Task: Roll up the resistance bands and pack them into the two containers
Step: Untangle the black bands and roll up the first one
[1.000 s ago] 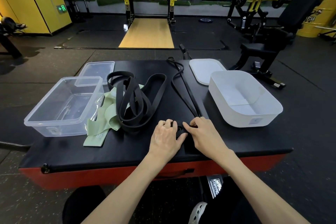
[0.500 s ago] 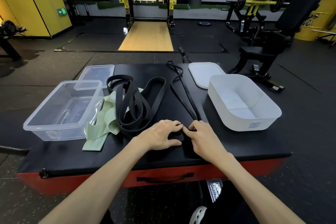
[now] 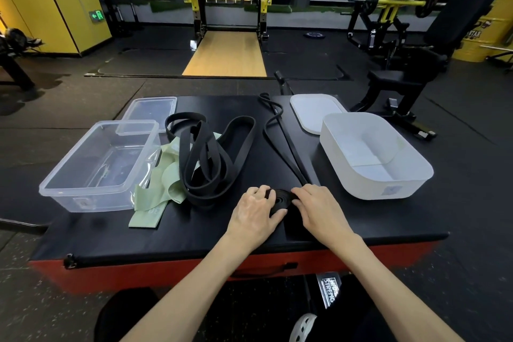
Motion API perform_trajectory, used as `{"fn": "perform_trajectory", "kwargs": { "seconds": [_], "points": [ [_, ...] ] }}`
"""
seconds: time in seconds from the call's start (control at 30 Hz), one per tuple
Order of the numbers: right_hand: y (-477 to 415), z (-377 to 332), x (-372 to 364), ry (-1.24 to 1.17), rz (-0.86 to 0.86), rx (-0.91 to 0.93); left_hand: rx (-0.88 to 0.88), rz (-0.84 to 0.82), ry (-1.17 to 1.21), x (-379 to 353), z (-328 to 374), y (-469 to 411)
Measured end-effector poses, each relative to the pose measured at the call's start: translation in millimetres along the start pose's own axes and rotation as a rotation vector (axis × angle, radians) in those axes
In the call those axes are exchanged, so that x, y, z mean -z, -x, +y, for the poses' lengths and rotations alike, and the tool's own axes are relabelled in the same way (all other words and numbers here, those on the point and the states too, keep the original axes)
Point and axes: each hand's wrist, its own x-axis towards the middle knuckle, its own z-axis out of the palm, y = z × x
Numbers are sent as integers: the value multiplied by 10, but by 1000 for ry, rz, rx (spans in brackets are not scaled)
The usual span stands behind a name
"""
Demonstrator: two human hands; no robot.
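Left hand (image 3: 255, 210) and right hand (image 3: 319, 208) grip the half-wound black band (image 3: 281, 198) — rolling step, I'd say; next, wind in its tail toward twelve o'clock.

On a padded platform (image 3: 361, 219), a pile of bands (image 3: 206, 164) is laid. Left of the pile a box (image 3: 83, 189) is set, with its lid (image 3: 150, 111) behind it. Right of the pile a long band (image 3: 286, 144) is stretched, and farther right a tub (image 3: 374, 183) is placed, with its cover (image 3: 313, 111) behind it.
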Motion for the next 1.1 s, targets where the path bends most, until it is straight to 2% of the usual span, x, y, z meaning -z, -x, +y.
{"fn": "perform_trajectory", "kwargs": {
  "seconds": [0.4,0.6,0.8,0.9,1.0,1.1],
  "points": [
    [-11,-6,-104,95,39,18,61,5,-46,-29,92,57],
    [-2,-17,-115,179,29,65,-139,-191,-115,140,-70,41],
    [5,9,-128,148,36,62,-359,-365,0,345,-221,-274],
    [1,49,-132,67,25,47,-428,-344,-92,283,-236,-274],
    [54,93,-107,-40,7,11,-378,-241,-97,197,-240,-196],
    [84,74,-73,-34,-11,-77,-300,-188,-113,122,-179,-124]
  ]
}}
